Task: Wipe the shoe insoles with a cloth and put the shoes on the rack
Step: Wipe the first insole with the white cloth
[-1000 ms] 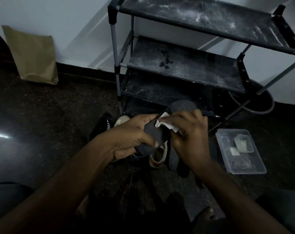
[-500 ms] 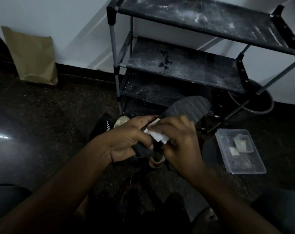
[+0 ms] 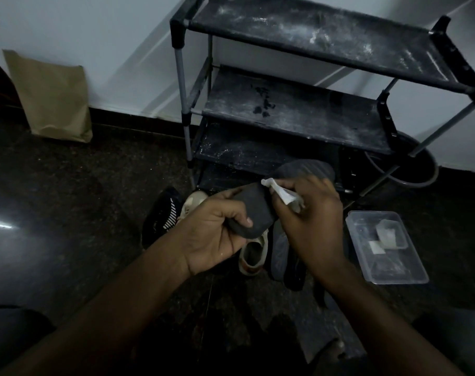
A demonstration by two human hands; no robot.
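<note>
Near end of insole (image 3: 254,210) held in left grip (image 3: 214,234), cloth (image 3: 283,196) pinched in right grip (image 3: 312,223); firm full-length strokes advised.

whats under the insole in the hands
Below the insole, on the floor, lie a beige shoe and a dark shoe beside it. The left hand and the right hand with the cloth cover much of both.

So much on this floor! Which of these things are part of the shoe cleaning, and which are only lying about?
Part of the job: grey insole in the left hand; white cloth in the right hand; shoes on the floor; black rack.
Lying about: brown paper bag against the wall; clear plastic tub; dark basin behind the rack.
</note>
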